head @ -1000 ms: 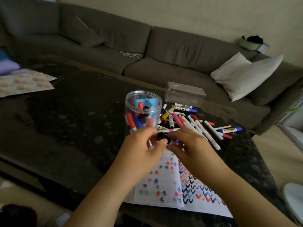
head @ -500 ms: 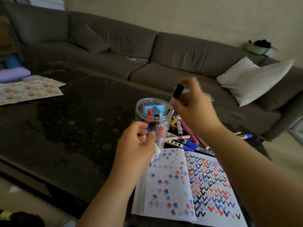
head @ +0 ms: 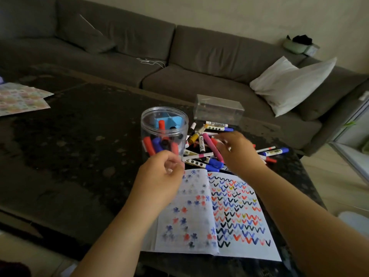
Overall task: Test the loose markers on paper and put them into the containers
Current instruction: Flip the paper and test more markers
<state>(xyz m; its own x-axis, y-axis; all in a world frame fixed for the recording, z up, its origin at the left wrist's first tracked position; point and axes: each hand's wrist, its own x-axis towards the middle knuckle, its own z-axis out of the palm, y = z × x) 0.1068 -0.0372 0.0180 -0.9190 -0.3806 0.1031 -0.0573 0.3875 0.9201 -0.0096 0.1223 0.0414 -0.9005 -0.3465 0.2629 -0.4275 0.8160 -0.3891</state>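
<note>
Both hands' fingers blur: left hand (head: 159, 174) curled (contents unclear), right hand (head: 237, 150) hiding markers (head: 201, 140).

Just ahead of the left hand (head: 159, 174) stands a clear round jar (head: 164, 132), open-topped. The right hand (head: 237, 152) hovers over a heap of loose markers (head: 205, 148); beyond it sits a clear box (head: 218, 108). Left of the left hand, the dark table (head: 69, 146) lies bare.

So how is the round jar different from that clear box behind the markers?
The round jar is a tall cylinder standing open-topped; the clear box is low and rectangular. The round jar holds markers and a blue divider, while the clear box looks empty. The round jar stands nearer the left hand, the clear box farther back. Both are transparent plastic on the table.
</note>
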